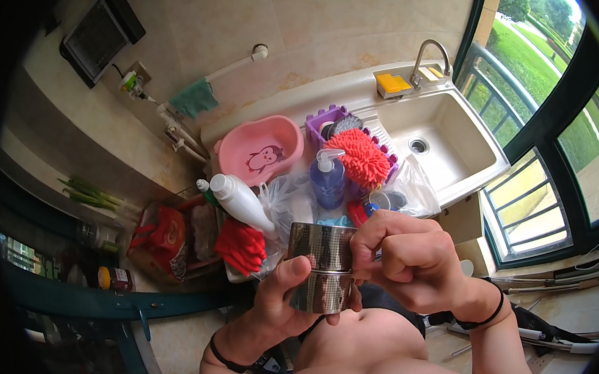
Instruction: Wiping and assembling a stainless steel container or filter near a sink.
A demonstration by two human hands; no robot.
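Both hands hold a hammered stainless steel cup (320, 266) close below the camera, over my chest. My left hand (282, 298) grips its lower part from the left, thumb across the front. My right hand (403, 259) wraps its right side, fingers curled at the rim. A seam rings the metal at mid height, so it could be two stacked cups; I cannot tell. The far side is hidden behind my fingers.
A white sink (441, 140) with a tap (431, 55) stands by the window at right. Left of it are a purple basket (326, 120), a red-orange fluffy sponge (358, 157), a blue pump bottle (328, 178), a pink tub (261, 148), a white bottle (240, 201), plastic bags and red gloves (241, 247).
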